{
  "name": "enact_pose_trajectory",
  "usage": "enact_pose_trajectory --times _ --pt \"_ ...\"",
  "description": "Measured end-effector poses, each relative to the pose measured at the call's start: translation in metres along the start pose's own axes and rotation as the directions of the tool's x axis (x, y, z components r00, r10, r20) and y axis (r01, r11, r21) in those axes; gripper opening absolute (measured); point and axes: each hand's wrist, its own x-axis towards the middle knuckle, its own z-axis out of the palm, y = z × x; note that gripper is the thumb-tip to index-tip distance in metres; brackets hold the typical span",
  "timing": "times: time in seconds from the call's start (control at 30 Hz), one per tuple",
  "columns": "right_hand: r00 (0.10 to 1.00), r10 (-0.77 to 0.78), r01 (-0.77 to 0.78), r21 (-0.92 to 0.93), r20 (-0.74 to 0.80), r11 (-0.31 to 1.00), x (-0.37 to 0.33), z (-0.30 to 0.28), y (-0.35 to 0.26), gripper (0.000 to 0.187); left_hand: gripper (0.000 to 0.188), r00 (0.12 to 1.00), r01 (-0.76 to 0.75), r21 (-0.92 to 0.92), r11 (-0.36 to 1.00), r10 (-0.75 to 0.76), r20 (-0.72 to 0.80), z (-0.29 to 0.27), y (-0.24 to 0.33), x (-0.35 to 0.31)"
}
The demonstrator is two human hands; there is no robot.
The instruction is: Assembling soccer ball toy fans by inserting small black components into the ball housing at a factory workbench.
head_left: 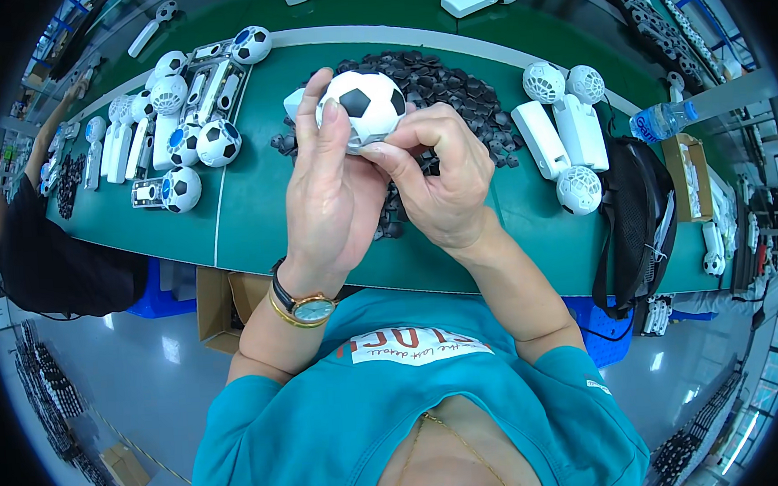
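Between both hands, above the green table (255,206), is a white device with a round head patterned like a soccer ball (361,104) in black and white. My left hand (326,180) is closed round its left side, the thumb and a finger pressing the ball. My right hand (445,170) pinches at the lower edge of the ball near its neck. A white part of the body shows behind the left fingers; the rest is hidden. Under and behind the hands lies a heap of small black plastic pieces (465,98).
On the left stand several white soccer-ball devices (219,144) and a tray (214,87) of parts. At right lie white devices with lattice balls (581,136), a black bag (639,221), a water bottle (664,121) and an open carton (689,179). A co-worker (46,252) sits at far left.
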Motion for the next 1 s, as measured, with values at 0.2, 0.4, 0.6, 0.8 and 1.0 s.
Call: enact_pose_trajectory --times 0.2,0.4,0.6,0.8,1.0 --pt "1.0 -0.021 0.021 -0.082 0.006 0.996 0.007 -0.002 0.002 0.033 0.044 1.0 -0.012 0.038 0.999 0.012 -0.006 -0.002 -0.001 -0.003" --pt "0.961 0.037 -0.07 0.114 0.273 0.991 0.017 -0.013 0.003 0.065 0.046 0.998 0.02 0.088 0.996 -0.025 0.06 0.004 0.011 -0.009" --pt "0.963 -0.139 0.115 0.117 0.232 0.986 0.02 -0.013 0.0 0.071 0.049 0.997 0.045 0.126 0.991 -0.053 0.062 0.008 0.021 -0.022" --pt "0.943 0.192 -0.263 0.254 0.273 0.931 0.012 -0.033 -0.015 0.067 0.065 0.964 0.168 0.341 0.925 -0.227 0.142 0.01 0.034 -0.029" --pt "0.733 0.519 -0.677 0.547 0.44 0.492 -0.008 -0.051 -0.018 0.059 0.083 0.92 -0.073 0.996 0.045 -0.382 0.085 0.014 0.065 -0.016"
